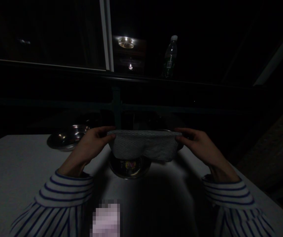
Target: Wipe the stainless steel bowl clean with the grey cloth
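A grey textured cloth [143, 144] hangs stretched between my two hands, its top edge nearly level. My left hand [95, 141] pinches its left upper corner between thumb and fingers. At the right upper corner, my right hand [195, 140] grips it the same way. Behind and below the cloth, a shiny metal bowl or plate [129, 176] with a small colourful label lies on the white table, partly hidden. Another round metal rim shows behind the cloth's right end, mostly covered.
More shiny metal dishes [64, 140] stand at the left back of the white table [20, 171]. Beyond it, a clear bottle with a white cap [171, 57] stands on a dark ledge by the window. A pixelated pale patch [106, 220] lies near the front edge.
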Available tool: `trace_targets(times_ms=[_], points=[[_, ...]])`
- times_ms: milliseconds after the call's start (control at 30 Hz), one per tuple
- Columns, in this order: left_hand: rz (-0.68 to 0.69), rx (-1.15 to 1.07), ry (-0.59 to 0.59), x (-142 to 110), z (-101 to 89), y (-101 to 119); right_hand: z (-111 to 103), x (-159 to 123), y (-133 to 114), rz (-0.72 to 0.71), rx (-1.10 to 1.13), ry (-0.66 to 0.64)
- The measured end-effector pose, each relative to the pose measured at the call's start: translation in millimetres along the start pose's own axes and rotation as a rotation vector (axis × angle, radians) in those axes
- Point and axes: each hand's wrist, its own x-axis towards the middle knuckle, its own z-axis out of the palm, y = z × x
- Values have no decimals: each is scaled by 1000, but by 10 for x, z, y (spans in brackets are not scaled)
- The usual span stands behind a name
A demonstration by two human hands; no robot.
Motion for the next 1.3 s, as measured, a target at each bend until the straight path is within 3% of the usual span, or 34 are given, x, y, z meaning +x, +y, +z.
trace_targets(times_ms=[233, 400, 567, 733, 900, 1100, 1233, 1300], points=[[15, 77, -9, -23, -30, 26, -21, 22, 50, -40, -51, 43], [-62, -81, -34, -69, 24, 86, 14, 26, 16, 49, 67, -20], [-143, -156, -79, -84, 86, 84, 94, 45, -24, 72, 102, 60], [-152, -149, -108, -108, 149, 108, 191, 15, -151, 39, -8, 136], [-141, -203, -141, -148, 227, 190, 353, -83, -358, -42, -42, 122], [-153, -235, -192, -232, 353, 321, 601, -202, -553, -183, 51, -22], [-152, -267, -203, -282, 401, 402, 684, -222, -562, -243, 93, -210], [-139, -283, -221, -294, 401, 428, 690, -218, -529, -347, 69, -296]])
